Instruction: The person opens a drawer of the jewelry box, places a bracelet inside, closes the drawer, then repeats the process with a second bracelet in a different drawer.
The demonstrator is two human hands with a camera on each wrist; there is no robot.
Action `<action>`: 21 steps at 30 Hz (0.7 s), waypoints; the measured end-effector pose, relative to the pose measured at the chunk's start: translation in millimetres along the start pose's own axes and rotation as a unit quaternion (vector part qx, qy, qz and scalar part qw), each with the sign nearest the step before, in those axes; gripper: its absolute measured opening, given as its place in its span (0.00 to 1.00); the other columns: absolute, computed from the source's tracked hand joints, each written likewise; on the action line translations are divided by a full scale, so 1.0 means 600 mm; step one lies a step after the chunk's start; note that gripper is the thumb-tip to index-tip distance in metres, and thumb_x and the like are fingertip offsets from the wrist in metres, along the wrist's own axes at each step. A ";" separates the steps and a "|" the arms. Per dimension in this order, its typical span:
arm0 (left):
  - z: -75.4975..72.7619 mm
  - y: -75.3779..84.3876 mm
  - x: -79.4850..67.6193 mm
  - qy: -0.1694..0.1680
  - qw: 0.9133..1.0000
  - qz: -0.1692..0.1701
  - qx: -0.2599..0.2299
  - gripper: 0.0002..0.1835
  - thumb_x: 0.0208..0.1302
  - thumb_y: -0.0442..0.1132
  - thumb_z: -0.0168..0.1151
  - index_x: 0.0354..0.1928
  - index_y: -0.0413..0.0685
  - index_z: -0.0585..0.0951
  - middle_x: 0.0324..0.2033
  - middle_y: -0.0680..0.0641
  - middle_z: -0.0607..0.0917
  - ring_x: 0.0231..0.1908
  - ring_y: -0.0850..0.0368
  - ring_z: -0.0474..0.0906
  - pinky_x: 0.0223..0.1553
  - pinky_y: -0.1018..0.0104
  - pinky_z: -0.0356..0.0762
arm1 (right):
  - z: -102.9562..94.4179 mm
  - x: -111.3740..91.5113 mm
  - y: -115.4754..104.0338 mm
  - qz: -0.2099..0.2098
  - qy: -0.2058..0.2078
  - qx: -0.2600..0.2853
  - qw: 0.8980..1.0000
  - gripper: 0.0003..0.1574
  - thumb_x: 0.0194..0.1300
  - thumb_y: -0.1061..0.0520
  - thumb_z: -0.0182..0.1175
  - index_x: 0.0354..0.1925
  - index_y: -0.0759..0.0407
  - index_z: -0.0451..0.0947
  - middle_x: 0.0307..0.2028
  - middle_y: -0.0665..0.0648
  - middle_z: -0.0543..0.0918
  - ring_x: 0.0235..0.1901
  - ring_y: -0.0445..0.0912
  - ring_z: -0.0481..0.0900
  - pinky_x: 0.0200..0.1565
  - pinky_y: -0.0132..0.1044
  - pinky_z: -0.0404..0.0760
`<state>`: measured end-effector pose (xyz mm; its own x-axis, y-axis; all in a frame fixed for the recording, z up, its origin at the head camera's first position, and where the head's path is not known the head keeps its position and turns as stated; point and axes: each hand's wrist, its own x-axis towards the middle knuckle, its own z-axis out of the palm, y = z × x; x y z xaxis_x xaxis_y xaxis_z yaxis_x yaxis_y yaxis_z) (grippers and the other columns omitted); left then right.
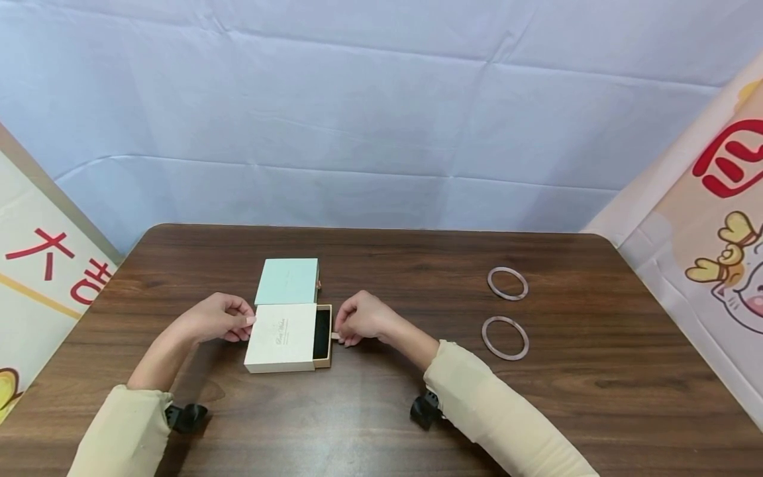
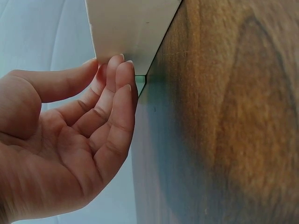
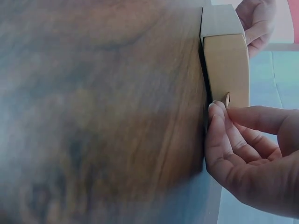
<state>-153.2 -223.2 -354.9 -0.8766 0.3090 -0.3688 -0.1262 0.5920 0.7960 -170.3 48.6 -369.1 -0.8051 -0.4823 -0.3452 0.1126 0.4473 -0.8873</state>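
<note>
A white drawer-style gift box (image 1: 280,338) with small lettering on its lid lies on the table, its tan inner drawer (image 1: 322,354) slid partly out to the right and showing a black lining. At the box's left end, my left hand (image 1: 220,317) holds the white sleeve, thumb at its top edge and curled fingertips against the end face (image 2: 135,28). My right hand (image 1: 365,317) pinches the small ribbon pull tab (image 1: 336,336) on the drawer's front. From the right wrist view, the tan drawer front (image 3: 226,65) stands out from the white sleeve (image 3: 223,21).
Directly behind the white box lies a pale mint box (image 1: 289,280) with a small tab on its right side. Two pale ring-shaped bangles (image 1: 505,269) lie to the right on the dark wooden table (image 1: 405,265). Light cloth hangs behind the table's far edge.
</note>
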 end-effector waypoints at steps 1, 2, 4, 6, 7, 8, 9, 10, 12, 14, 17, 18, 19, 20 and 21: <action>0.000 0.000 0.000 0.000 1.000 0.001 0.001 0.06 0.64 0.29 0.52 0.34 0.30 0.74 0.25 0.46 0.78 0.28 0.56 0.76 0.31 0.61 0.77 | -0.002 -0.001 0.001 0.000 0.000 0.000 1.000 0.05 0.52 0.76 0.55 0.24 0.73 0.76 0.19 0.64 0.80 0.16 0.48 0.77 0.24 0.39 0.79; 0.000 0.000 0.000 -0.001 1.000 0.002 0.002 0.06 0.64 0.29 0.52 0.34 0.30 0.74 0.25 0.45 0.78 0.28 0.56 0.76 0.31 0.61 0.77 | -0.003 -0.002 0.002 -0.001 -0.001 -0.001 1.000 0.05 0.52 0.77 0.55 0.24 0.73 0.76 0.19 0.64 0.80 0.16 0.47 0.77 0.24 0.40 0.79; 0.000 -0.001 0.000 -0.001 1.000 0.003 0.002 0.06 0.64 0.29 0.52 0.34 0.30 0.74 0.25 0.45 0.78 0.28 0.56 0.76 0.31 0.61 0.77 | -0.007 -0.004 0.003 -0.001 -0.002 -0.001 1.000 0.05 0.52 0.77 0.55 0.24 0.73 0.76 0.19 0.63 0.80 0.16 0.47 0.77 0.24 0.39 0.79; -0.001 -0.001 0.000 -0.002 1.000 0.003 0.002 0.06 0.64 0.30 0.52 0.34 0.30 0.74 0.25 0.45 0.78 0.28 0.56 0.76 0.31 0.61 0.77 | -0.010 -0.006 0.004 -0.001 -0.002 -0.003 1.000 0.05 0.52 0.77 0.55 0.24 0.73 0.76 0.19 0.63 0.80 0.16 0.47 0.77 0.23 0.39 0.79; -0.001 -0.001 0.000 -0.003 1.000 0.003 0.002 0.06 0.64 0.30 0.53 0.35 0.30 0.74 0.25 0.45 0.78 0.28 0.56 0.76 0.31 0.61 0.77 | -0.011 -0.006 0.004 -0.001 -0.002 -0.002 1.000 0.05 0.51 0.77 0.55 0.24 0.73 0.76 0.18 0.63 0.80 0.15 0.47 0.77 0.23 0.39 0.79; -0.001 -0.001 0.000 -0.003 1.000 0.002 0.002 0.06 0.64 0.30 0.53 0.35 0.30 0.74 0.25 0.45 0.78 0.28 0.56 0.76 0.31 0.61 0.77 | -0.013 -0.007 0.004 -0.002 -0.002 -0.002 1.000 0.05 0.51 0.77 0.55 0.24 0.73 0.76 0.18 0.63 0.79 0.15 0.46 0.76 0.23 0.39 0.79; -0.002 -0.002 0.000 -0.004 1.000 0.003 0.002 0.06 0.64 0.30 0.53 0.35 0.31 0.74 0.25 0.45 0.78 0.28 0.56 0.76 0.31 0.61 0.77 | -0.014 -0.008 0.004 -0.001 -0.003 -0.002 1.000 0.05 0.51 0.77 0.55 0.24 0.73 0.76 0.18 0.63 0.79 0.15 0.46 0.76 0.23 0.39 0.79; -0.002 -0.002 0.000 -0.004 1.000 0.003 0.002 0.06 0.64 0.30 0.53 0.35 0.31 0.74 0.25 0.45 0.78 0.28 0.56 0.76 0.31 0.61 0.77 | -0.015 -0.009 0.004 0.000 -0.002 -0.003 1.000 0.05 0.51 0.77 0.55 0.24 0.73 0.76 0.18 0.63 0.79 0.15 0.46 0.76 0.23 0.39 0.79; -0.002 -0.001 0.000 -0.005 1.000 0.003 0.002 0.06 0.64 0.30 0.53 0.35 0.31 0.74 0.25 0.45 0.78 0.28 0.56 0.76 0.31 0.61 0.77 | -0.018 -0.010 0.004 0.001 -0.003 -0.004 1.000 0.05 0.51 0.77 0.55 0.24 0.73 0.76 0.18 0.62 0.79 0.15 0.46 0.76 0.23 0.39 0.79; -0.002 -0.001 0.000 -0.005 1.000 0.003 0.001 0.06 0.64 0.30 0.53 0.35 0.31 0.74 0.25 0.46 0.78 0.28 0.56 0.76 0.31 0.61 0.77 | -0.021 -0.011 0.005 0.002 -0.004 -0.006 1.000 0.04 0.51 0.77 0.55 0.24 0.74 0.76 0.18 0.62 0.79 0.15 0.46 0.76 0.23 0.39 0.79; -0.001 -0.001 -0.001 -0.005 1.000 0.004 0.000 0.06 0.64 0.30 0.53 0.35 0.30 0.74 0.25 0.46 0.78 0.28 0.55 0.76 0.31 0.61 0.77 | -0.026 -0.012 0.008 0.001 -0.008 -0.009 1.000 0.05 0.51 0.77 0.55 0.24 0.74 0.76 0.17 0.61 0.79 0.15 0.45 0.76 0.23 0.38 0.79; -0.001 -0.001 -0.001 -0.005 1.000 0.004 0.000 0.06 0.64 0.30 0.53 0.35 0.30 0.74 0.25 0.46 0.78 0.28 0.56 0.76 0.31 0.61 0.77 | -0.028 -0.013 0.009 0.001 -0.009 -0.010 1.000 0.05 0.51 0.77 0.54 0.24 0.74 0.76 0.17 0.61 0.79 0.15 0.45 0.76 0.23 0.38 0.79; -0.001 -0.001 -0.001 -0.005 1.000 0.004 0.000 0.06 0.64 0.30 0.53 0.35 0.30 0.74 0.25 0.46 0.78 0.28 0.56 0.76 0.31 0.61 0.77 | -0.030 -0.013 0.011 0.002 -0.010 -0.009 1.000 0.05 0.51 0.77 0.54 0.24 0.74 0.76 0.17 0.61 0.79 0.15 0.45 0.76 0.23 0.38 0.79; -0.001 -0.001 -0.001 -0.005 1.000 0.004 0.000 0.06 0.64 0.30 0.53 0.35 0.30 0.74 0.25 0.46 0.78 0.28 0.56 0.76 0.31 0.61 0.77 | -0.032 -0.013 0.012 0.002 -0.011 -0.010 1.000 0.05 0.51 0.77 0.54 0.24 0.74 0.76 0.17 0.61 0.79 0.15 0.45 0.76 0.22 0.38 0.79; -0.001 -0.001 -0.001 -0.004 1.000 0.005 0.001 0.06 0.64 0.30 0.53 0.35 0.30 0.74 0.25 0.46 0.78 0.28 0.56 0.76 0.31 0.61 0.77 | -0.034 -0.014 0.013 0.003 -0.011 -0.012 1.000 0.05 0.51 0.77 0.54 0.24 0.74 0.76 0.17 0.60 0.79 0.15 0.45 0.76 0.22 0.38 0.79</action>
<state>-153.0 -224.0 -354.7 -0.8737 0.3208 -0.3657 -0.1177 0.5900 0.7988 -174.6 71.1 -366.9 -0.7913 -0.4961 -0.3574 0.1030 0.4680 -0.8777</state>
